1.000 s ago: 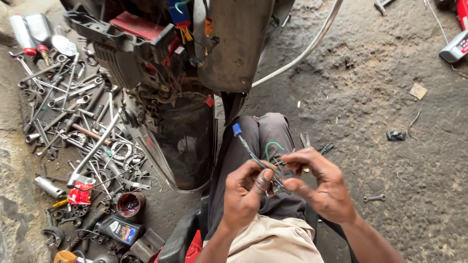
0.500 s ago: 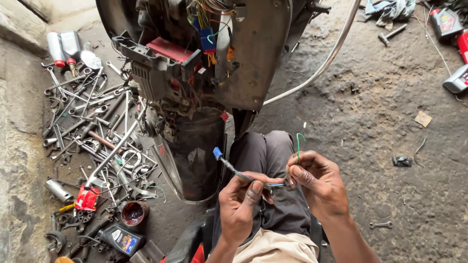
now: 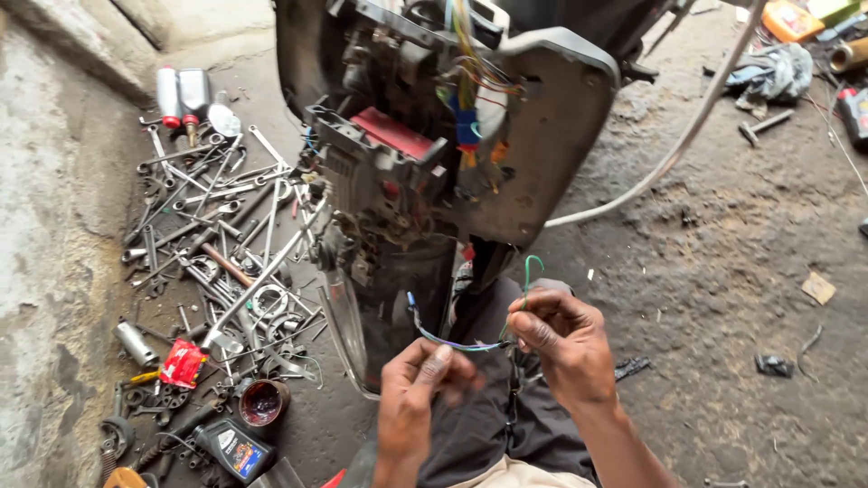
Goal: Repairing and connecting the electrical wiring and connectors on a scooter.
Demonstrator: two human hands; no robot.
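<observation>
I see tool pile [image 3: 217, 262] left of scooter [image 3: 434, 163]; my hands [image 3: 561, 348] below it, rag [image 3: 773, 70] far right.

— What's below the stripped scooter body [image 3: 506, 172]?

— Both hands. The right hand [image 3: 565, 348] pinches a green wire [image 3: 529, 271]; the left hand [image 3: 420, 393] holds a blue wire [image 3: 443, 339] beside it.

— And left of the scooter?

— A heap of spanners [image 3: 217, 244] on the ground, a small oil bottle [image 3: 233, 449] nearer the person.
</observation>
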